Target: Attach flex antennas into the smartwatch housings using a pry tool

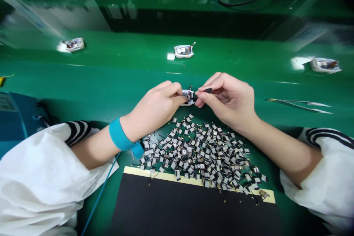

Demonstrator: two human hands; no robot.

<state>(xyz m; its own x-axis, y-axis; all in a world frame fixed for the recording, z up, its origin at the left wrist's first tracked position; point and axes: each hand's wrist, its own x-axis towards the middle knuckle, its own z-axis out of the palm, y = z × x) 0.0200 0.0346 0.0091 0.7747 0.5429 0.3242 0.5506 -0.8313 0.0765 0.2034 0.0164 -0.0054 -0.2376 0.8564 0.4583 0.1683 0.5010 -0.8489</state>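
A small white casing [188,102] with a circuit board inside lies on the green surface between my hands. My left hand [163,101] grips its left side with bent fingers, the fingertips partly over the board. My right hand [228,99] pinches a small black part [208,90] at the casing's right edge; where that part ends is hard to make out. Just nearer to me spreads a heap of small grey and black pieces with short leads [193,151]. A blue band [120,135] circles my left wrist.
Farther back stand similar open casings at the left [75,44], centre [184,51] and right [325,65]. Tweezers [301,104] lie to the right. A black sheet with a yellow edge [193,206] is at the front. A blue cord [101,195] runs from the wristband.
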